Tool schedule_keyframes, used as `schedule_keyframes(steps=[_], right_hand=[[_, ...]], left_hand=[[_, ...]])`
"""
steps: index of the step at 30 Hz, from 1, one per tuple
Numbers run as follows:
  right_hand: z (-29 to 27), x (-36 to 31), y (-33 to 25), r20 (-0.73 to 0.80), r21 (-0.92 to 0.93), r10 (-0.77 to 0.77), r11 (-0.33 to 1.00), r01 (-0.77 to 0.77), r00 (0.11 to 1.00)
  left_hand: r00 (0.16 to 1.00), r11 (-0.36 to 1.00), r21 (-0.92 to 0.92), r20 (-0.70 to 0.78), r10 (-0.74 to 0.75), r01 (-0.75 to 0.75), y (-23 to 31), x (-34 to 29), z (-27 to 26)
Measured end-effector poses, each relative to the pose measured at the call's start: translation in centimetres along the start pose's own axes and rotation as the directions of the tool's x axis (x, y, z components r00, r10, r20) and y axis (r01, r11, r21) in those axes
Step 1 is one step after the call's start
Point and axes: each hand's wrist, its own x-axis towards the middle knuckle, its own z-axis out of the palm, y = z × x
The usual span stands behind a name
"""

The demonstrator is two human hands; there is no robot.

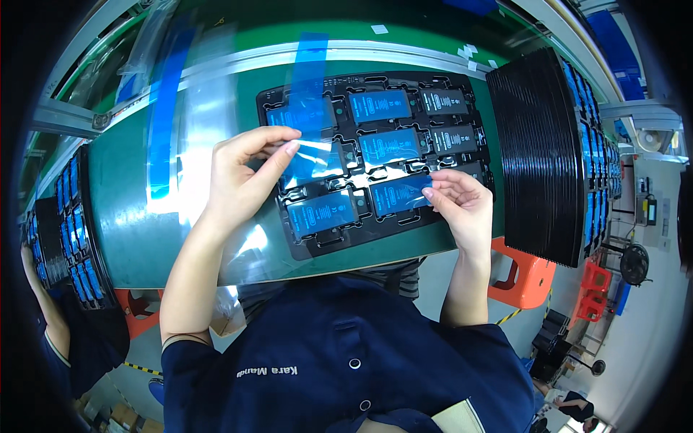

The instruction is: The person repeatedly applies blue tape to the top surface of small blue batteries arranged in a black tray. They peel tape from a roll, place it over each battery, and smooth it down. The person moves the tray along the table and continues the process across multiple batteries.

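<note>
My left hand (pixel 245 169) is pinched, thumb against forefinger, on a thin see-through blue film (pixel 310 68) above the left column of a black tray (pixel 317 249). Bright glare lies on the film beside those fingertips. My right hand (pixel 464 206) has its thumb and forefinger closed at the right edge of a flat battery (pixel 401 196) in the tray's near row, at what looks like a film edge. Blue shows over the flat batteries in the left and middle columns. Those in the right column, such as the dark grey battery (pixel 453 139), show no blue.
A tall stack of black trays (pixel 538 159) stands to the right of the green table (pixel 123 231). Clear plastic sheets with a blue strip (pixel 170 123) lie left of the tray. More loaded trays (pixel 76 224) stand far left, near another person's arm (pixel 50 310). Orange stools (pixel 523 278) sit below.
</note>
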Motion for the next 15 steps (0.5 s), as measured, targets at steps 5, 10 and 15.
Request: schedule_keyframes(steps=[5, 10, 15], right_hand=[[0.08, 0.02, 0.15, -0.023, -0.006, 0.007, 1.000, -0.008, 1.000], [-0.02, -0.02, -0.05, -0.023, 0.014, 0.017, 1.000, -0.016, 1.000], [0.02, -0.44, 0.13, 0.038, 0.034, -0.087, 0.996, 0.085, 0.996]], left_hand=[[1.000, 0.999, -0.026, -0.005, -0.021, 0.021, -0.19, 0.10, 0.15], [1.000, 0.999, -0.038, -0.005, -0.026, 0.026, -0.34, 0.09, 0.21], [1.000, 0.999, -0.026, 0.007, -0.023, 0.024, -0.32, 0.01, 0.17]])
